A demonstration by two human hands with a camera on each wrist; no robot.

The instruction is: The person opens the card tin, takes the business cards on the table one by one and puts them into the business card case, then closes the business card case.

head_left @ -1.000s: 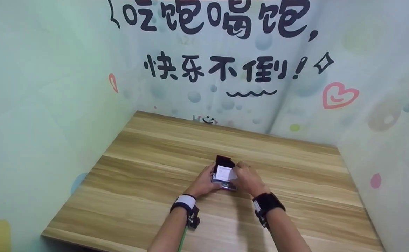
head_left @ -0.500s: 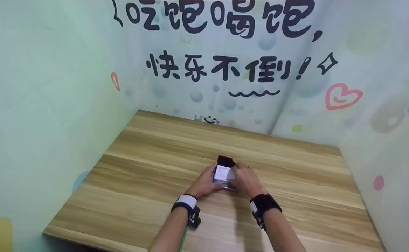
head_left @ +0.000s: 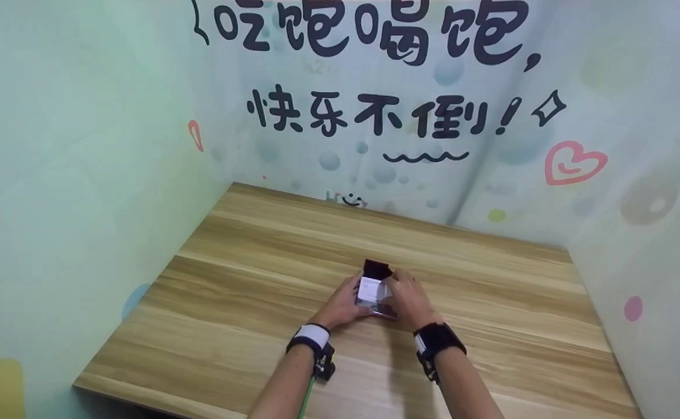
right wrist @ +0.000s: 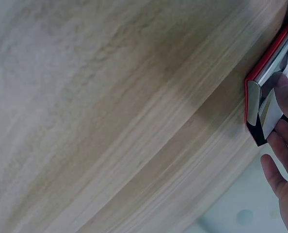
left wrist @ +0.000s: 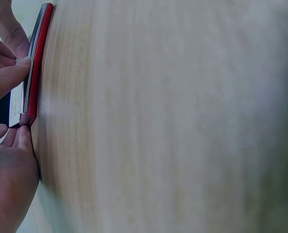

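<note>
A flip-top card case [head_left: 377,269] with a red outside and a metal frame stands with its lid up near the middle of the table. White cards [head_left: 369,289] with small print lie inside it. My left hand [head_left: 341,302] grips the case, its thumb on the front edge and its fingers at the left side, as the left wrist view shows. From the right, my right hand [head_left: 413,298] pinches a white card [right wrist: 271,116] between thumb and fingers at the case's side. In the right wrist view that card's corner tilts up. Part of the case is hidden behind the hands.
The wood-grain table [head_left: 258,262] has its front left edge in view. Pale printed walls stand at the left, the back [head_left: 293,157] and the right. Each wrist wears a strap with a small camera; a green cord runs along the left forearm.
My right hand has moved slightly left, closer over the case, and the card in its fingers has shifted in with it. My left hand keeps its grip. The head view has turned slightly.
</note>
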